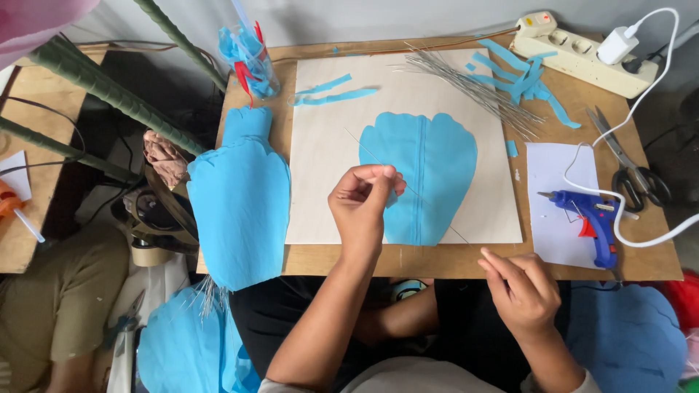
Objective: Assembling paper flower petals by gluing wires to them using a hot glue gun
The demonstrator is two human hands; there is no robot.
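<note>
A blue paper petal (429, 164) with a centre seam lies on a cream board (320, 175) on the wooden table. A thin metal wire (426, 204) runs slantwise across the petal. My left hand (362, 200) pinches that wire over the petal's left edge. My right hand (520, 291) hovers off the table's front edge, fingers loosely curled, near the wire's lower end; whether it touches the wire is unclear.
A stack of blue petals (240, 196) hangs over the table's left edge. A bundle of wires (473, 87) and blue strips (520, 73) lie at the back. A blue glue gun (590, 218) rests on white paper, scissors (626, 164) and a power strip (582, 51) at right.
</note>
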